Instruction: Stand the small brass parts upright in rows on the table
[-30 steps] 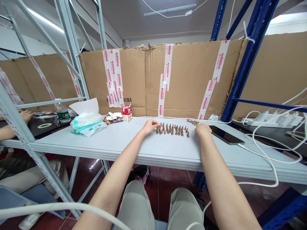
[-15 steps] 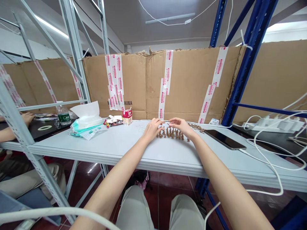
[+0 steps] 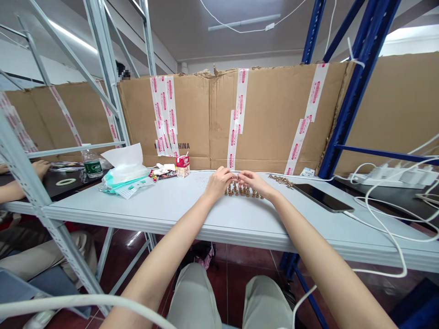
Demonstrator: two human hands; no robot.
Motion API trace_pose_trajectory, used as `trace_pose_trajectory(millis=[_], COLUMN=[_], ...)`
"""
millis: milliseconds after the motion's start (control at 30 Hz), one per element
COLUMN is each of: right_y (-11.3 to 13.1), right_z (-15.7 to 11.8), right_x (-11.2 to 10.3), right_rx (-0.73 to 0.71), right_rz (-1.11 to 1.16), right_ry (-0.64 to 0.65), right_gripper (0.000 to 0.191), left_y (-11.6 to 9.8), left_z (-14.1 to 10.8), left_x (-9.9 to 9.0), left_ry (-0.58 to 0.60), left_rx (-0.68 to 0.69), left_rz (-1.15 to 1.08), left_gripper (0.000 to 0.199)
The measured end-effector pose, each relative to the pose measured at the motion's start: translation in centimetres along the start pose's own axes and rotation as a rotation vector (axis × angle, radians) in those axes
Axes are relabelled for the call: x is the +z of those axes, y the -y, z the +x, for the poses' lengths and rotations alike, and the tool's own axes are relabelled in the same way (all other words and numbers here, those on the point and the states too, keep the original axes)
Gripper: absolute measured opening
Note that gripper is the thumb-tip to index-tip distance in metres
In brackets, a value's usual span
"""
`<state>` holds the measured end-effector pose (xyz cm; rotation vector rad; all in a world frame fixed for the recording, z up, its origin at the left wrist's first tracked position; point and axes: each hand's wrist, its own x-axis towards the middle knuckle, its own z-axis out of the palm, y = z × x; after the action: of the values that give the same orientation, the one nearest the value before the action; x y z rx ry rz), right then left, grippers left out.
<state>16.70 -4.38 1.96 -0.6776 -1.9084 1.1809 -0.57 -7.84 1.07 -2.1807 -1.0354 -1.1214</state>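
In the head view, we see the bare left hand [image 3: 218, 183] and right hand [image 3: 255, 184] half-closed over a row of small brown upright figures [image 3: 244, 191], their fingertips [image 3: 242, 175] meeting at its far edge; we cannot tell whether they grip a piece. The row stands on a pale grey metal table [image 3: 164, 205], with a cluster of loose brown pieces [image 3: 281, 181] and a black smartphone [image 3: 320, 198] to the right.
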Motion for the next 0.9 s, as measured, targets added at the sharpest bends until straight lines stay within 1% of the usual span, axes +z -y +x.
trace_pose_trajectory(millis=[67,133,400,533,700,800,900], right_y=[-0.1,-0.2,0.1,-0.2,-0.7,-0.7,-0.6], right_z=[0.0,0.1,0.3,0.5,0.5,0.5,0.6], right_x=[0.2,0.4,1.0,1.1,1.3,1.4,1.3], right_rx=[0.028,0.027,-0.092,-0.132,-0.170,-0.167,-0.176], right_rz=[-0.062,-0.101,-0.068,-0.124,-0.201,-0.249,-0.287], right_ry=[0.053,0.075,-0.032,-0.078,-0.149,-0.181,-0.192], right_gripper=[0.040,0.045,0.044,0.045,0.044,0.044,0.044], left_y=[0.0,0.1,-0.4,-0.5,-0.6,-0.7,-0.7], left_z=[0.0,0.0,0.1,0.1,0.1,0.1,0.1], left_x=[0.0,-0.1,-0.3,-0.4,-0.3,-0.3,-0.3], left_ry=[-0.011,-0.009,0.016,0.054,0.104,0.111,0.119], left_rx=[-0.014,-0.017,-0.022,-0.019,-0.064,-0.084,-0.071], left_rz=[0.019,0.037,0.050,0.080,0.101,0.092,0.106], left_gripper=[0.023,0.024,0.023,0.024,0.030,0.030,0.029])
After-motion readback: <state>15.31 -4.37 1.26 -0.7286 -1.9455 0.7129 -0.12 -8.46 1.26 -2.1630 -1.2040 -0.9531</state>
